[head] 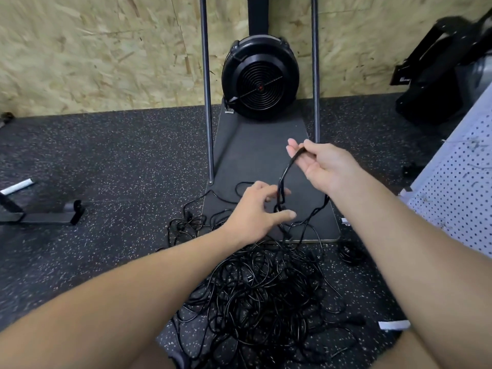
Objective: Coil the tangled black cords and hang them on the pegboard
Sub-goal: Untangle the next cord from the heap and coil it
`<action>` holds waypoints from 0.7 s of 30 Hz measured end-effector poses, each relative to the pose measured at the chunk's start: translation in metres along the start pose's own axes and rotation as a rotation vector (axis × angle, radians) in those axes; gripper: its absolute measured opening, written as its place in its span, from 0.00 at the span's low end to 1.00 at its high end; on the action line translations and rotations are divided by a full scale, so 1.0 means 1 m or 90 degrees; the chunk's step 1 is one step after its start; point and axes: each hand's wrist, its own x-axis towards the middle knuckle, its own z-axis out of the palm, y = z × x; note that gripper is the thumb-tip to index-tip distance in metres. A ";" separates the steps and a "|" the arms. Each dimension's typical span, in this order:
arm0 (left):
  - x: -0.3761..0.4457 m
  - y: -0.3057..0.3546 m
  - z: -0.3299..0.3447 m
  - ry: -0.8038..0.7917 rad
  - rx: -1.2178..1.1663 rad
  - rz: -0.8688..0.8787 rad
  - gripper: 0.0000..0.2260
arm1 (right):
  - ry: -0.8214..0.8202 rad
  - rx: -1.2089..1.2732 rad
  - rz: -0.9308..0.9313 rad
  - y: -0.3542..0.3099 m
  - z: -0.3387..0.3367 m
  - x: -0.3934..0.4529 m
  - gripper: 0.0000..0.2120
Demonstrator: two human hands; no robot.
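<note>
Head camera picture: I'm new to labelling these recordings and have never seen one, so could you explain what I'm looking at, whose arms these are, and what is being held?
There is no machine here. A person wears a camera on the head, so you look forward and down along their own bare arms. The right hand pinches a doubled length of black cord, lifted off the floor. The left hand reaches toward that cord lower down, fingers loosely spread; whether it touches is unclear. Below lies the tangled pile of black cords on the speckled rubber floor. At the right edge is the white pegboard. Behind stands a black fan-wheel exercise machine against a chipboard wall.
</note>
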 end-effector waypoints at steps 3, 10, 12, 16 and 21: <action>0.004 0.001 0.010 0.028 -0.054 -0.025 0.10 | 0.004 0.001 -0.007 0.000 -0.001 -0.005 0.06; 0.010 0.001 -0.006 0.025 0.027 -0.068 0.08 | 0.021 -0.490 -0.007 -0.006 -0.018 -0.007 0.24; 0.013 0.012 -0.020 0.019 0.087 -0.057 0.12 | 0.008 -0.899 -0.096 -0.002 -0.026 -0.014 0.24; 0.015 0.037 -0.043 -0.108 0.009 -0.003 0.15 | -0.138 -1.136 -0.384 0.001 -0.030 -0.026 0.20; 0.011 0.052 -0.058 -0.191 -0.220 -0.013 0.17 | -0.359 -1.062 -0.319 -0.005 -0.030 -0.044 0.06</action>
